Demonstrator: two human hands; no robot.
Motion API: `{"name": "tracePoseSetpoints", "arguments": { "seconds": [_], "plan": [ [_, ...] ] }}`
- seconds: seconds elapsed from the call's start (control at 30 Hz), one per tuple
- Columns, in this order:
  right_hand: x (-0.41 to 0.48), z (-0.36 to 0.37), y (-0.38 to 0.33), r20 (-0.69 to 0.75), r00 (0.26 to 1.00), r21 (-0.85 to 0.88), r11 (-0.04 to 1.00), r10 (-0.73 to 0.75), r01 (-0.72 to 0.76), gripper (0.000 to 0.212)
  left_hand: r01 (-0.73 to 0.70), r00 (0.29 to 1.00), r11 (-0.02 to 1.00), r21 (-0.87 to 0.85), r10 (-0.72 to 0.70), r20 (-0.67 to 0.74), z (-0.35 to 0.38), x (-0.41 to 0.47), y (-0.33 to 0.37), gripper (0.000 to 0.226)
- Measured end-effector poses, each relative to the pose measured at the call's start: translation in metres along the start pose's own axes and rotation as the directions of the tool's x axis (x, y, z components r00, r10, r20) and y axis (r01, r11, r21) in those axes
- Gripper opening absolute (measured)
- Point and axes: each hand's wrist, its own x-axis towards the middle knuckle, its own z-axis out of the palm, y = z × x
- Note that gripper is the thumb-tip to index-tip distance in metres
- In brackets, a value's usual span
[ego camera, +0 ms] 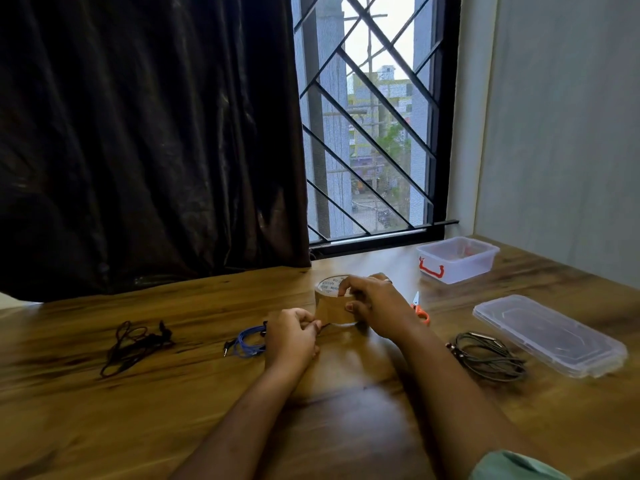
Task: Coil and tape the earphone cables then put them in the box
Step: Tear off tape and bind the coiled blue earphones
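While right hand (374, 306) grips tape roll (328, 285), left hand (291, 336) pinches tape end (330, 315), blue cable (247, 341) beside.

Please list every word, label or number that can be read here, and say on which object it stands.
"TAPE": on the white core label of the tape roll, read with some doubt.
Other print on that label: too blurred to read.
On the plastic box, lid and scissors: no text visible.
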Motion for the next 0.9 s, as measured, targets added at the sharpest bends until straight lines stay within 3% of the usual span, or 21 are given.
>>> {"name": "tracePoseSetpoints", "arguments": {
  "seconds": [0.3,0.6,0.67,0.73,0.8,0.9],
  "plan": [
    [-0.001,0.015,0.000,-0.122,0.992,-0.123,0.992,0.019,-0.034,0.030,-0.012,1.000,1.000,-0.013,0.012,0.011,0.008,-0.022,0.010,0.017],
    [-0.009,0.006,-0.008,-0.108,0.993,-0.081,0.996,0.038,-0.047,0.032,0.034,0.994,0.997,0.068,-0.026,-0.107,0.009,-0.023,0.005,0.012],
    [-0.012,-0.004,-0.010,-0.147,0.983,-0.097,0.988,0.107,-0.122,0.038,0.050,0.991,0.996,0.074,-0.041,-0.125,0.011,-0.022,0.006,0.009],
    [-0.015,-0.016,-0.012,-0.225,0.944,-0.206,0.935,0.243,-0.290,0.042,0.059,0.990,0.996,0.064,-0.050,-0.131,0.012,-0.021,0.005,0.008],
    [-0.020,-0.024,-0.014,-0.256,0.902,-0.425,0.798,0.347,-0.428,0.037,0.065,0.990,0.996,0.053,-0.058,-0.126,0.012,-0.021,0.006,0.009],
    [-0.032,-0.022,-0.021,-0.112,0.865,-0.573,0.679,0.489,-0.458,0.033,0.068,0.989,0.997,0.047,-0.061,-0.136,0.013,-0.020,0.004,0.012]
  ]
}}
